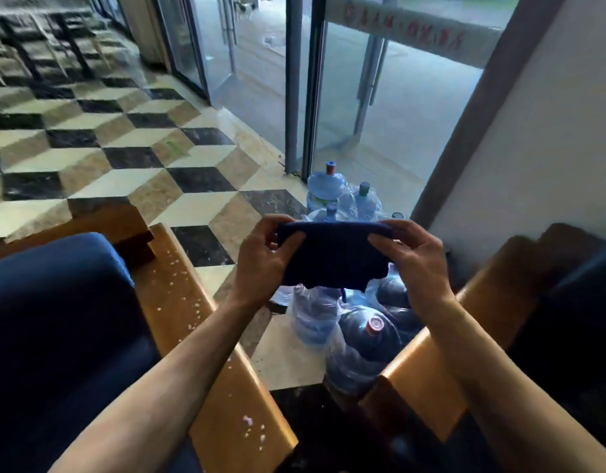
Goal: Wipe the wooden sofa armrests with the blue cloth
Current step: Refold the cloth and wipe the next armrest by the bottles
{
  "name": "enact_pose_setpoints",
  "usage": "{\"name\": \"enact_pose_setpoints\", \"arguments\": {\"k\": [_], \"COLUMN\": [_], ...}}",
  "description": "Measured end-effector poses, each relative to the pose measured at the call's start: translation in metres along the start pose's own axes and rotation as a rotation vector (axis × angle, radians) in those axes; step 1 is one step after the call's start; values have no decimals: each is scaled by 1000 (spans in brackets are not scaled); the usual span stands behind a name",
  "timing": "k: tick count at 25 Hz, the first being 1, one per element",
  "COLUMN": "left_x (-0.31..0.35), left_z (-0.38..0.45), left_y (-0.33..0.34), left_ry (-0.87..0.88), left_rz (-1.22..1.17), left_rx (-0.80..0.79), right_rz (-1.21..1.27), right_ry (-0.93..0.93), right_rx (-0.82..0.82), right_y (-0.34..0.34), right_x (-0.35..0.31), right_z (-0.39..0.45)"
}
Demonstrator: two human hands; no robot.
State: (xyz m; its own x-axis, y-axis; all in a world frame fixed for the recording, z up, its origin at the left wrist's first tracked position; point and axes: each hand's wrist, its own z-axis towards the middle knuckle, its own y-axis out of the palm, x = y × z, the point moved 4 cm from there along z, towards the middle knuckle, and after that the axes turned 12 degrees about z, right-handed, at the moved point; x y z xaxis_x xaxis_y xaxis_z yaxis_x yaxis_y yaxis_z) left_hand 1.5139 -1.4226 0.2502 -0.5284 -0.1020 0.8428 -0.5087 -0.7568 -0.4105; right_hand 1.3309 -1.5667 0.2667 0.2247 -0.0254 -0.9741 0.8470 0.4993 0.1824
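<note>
Both hands hold the dark blue cloth [332,254] stretched between them in mid-air, above the gap between two sofas. My left hand [260,261] pinches its left edge and my right hand [414,257] pinches its right edge. Below left runs a wooden armrest [199,322] of the left sofa, speckled with small white crumbs. A second wooden armrest [428,356] of the right sofa lies under my right forearm. The cloth touches neither armrest.
Several large water jugs [359,346] wrapped in plastic stand on the floor between the two sofas. A blue seat cushion [56,319] fills the lower left. Checkered tile floor [124,148] spreads ahead, with glass doors [312,80] beyond.
</note>
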Motion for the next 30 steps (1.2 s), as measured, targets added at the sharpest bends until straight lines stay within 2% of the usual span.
{"name": "enact_pose_setpoints", "arguments": {"k": [6,10,14,19,24,30], "left_x": [2,1,9,8,-5,-34], "left_z": [-31,-64,-103,-150,-177,-210], "left_y": [-78,-96,-105,-139,-159,-154], "left_ry": [-96,-167,-280,-295,-334,-394], "left_rz": [100,113,44,84,117,209], "left_rx": [191,342,471,601,678,619], "right_rz": [58,98,124,103,95,71], "right_ry": [13,59,114,126,165,220], "right_rx": [-262,-415,-516,-617,-643,-604], "right_y": [67,86,111,143,167,161], "right_x": [1,15,28,31,45,71], "right_z": [6,2,-16,-52,-80,-111]}}
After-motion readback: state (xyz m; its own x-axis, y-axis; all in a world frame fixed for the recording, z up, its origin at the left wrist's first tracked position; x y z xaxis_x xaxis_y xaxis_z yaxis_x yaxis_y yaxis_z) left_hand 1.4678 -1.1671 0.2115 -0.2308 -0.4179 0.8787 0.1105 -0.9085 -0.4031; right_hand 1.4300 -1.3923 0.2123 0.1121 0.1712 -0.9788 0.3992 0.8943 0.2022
